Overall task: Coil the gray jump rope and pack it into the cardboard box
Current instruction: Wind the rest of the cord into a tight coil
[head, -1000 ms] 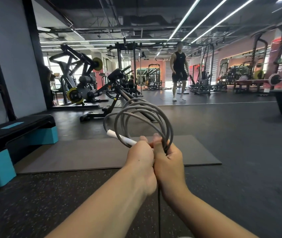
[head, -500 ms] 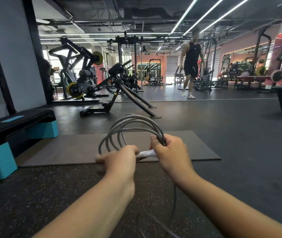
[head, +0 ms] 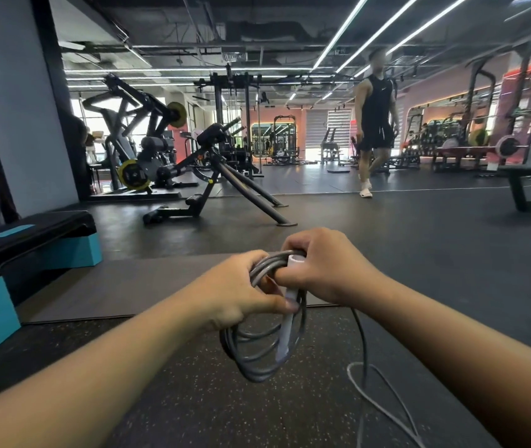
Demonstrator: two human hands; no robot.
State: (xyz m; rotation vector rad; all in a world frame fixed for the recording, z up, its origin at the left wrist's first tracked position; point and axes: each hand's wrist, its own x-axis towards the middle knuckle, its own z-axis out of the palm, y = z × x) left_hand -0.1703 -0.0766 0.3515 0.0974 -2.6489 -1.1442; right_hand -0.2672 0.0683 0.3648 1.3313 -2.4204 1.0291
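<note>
Both hands meet in the middle of the frame, low of centre, over the speckled gym floor point(head: 193, 399). The left hand point(head: 235, 292) has its fingers curled round the top of the gray jump rope point(head: 257, 354), thumb pressing toward the white handle point(head: 285, 331) that hangs down across the loops. The right hand point(head: 322, 270) grips the same bundle from the other side, fingers wrapped over the strands and the handle's upper end. The coil dangles below the hands in several rounds, while a loose tail point(head: 384, 405) trails off toward the lower right of the frame and onto the floor. This looks a light, springy cord: the loops want to fan apart, so the crossing point at the top, where all strands gather, seems the place to hold. The smooth coating may slip; a firm pinch with the stiff handle clamped against the strands should steady it. No cardboard box is in view.
</note>
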